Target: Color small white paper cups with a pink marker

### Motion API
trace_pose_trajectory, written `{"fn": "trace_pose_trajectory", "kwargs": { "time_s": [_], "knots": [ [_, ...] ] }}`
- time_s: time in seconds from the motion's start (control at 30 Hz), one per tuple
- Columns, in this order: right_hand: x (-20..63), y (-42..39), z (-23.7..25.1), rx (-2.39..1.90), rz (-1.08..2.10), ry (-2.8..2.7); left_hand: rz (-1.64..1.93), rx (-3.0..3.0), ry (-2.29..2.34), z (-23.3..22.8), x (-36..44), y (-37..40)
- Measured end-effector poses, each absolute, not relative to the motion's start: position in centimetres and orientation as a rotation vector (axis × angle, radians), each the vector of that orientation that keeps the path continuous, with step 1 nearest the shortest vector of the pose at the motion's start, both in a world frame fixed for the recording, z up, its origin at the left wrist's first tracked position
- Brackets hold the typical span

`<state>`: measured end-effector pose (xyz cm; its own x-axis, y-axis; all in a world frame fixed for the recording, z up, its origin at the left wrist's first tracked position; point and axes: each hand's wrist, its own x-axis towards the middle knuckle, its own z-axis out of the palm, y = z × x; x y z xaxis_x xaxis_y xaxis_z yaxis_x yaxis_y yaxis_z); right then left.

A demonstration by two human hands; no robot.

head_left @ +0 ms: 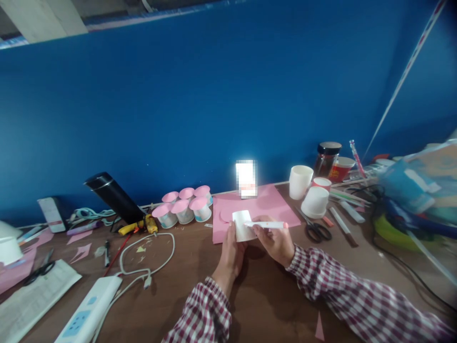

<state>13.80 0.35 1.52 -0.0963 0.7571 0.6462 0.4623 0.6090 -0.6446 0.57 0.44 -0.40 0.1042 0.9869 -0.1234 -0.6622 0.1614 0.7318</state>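
At a cluttered craft desk [185,286], a person's left hand [230,255] closes its grip around a white paper cup [243,225], tipped on its side so the wall faces up for marking. The right hand [276,243] pinches a white marker with an orange cap [267,224] lying across the cup. Just beyond both grips lies a pink paper sheet [271,202]; black scissors [316,229] rest right of the marker hand.
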Motion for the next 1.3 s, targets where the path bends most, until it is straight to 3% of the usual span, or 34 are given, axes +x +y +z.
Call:
{"fn": "trace_pose_trajectory", "kwargs": {
  "time_s": [1.3],
  "knots": [
    [13.95, 0.44, 2.04, -1.028, 0.260, -1.729, 1.345, 0.807, 0.664, -0.80, 0.72, -0.15]
  ]
}}
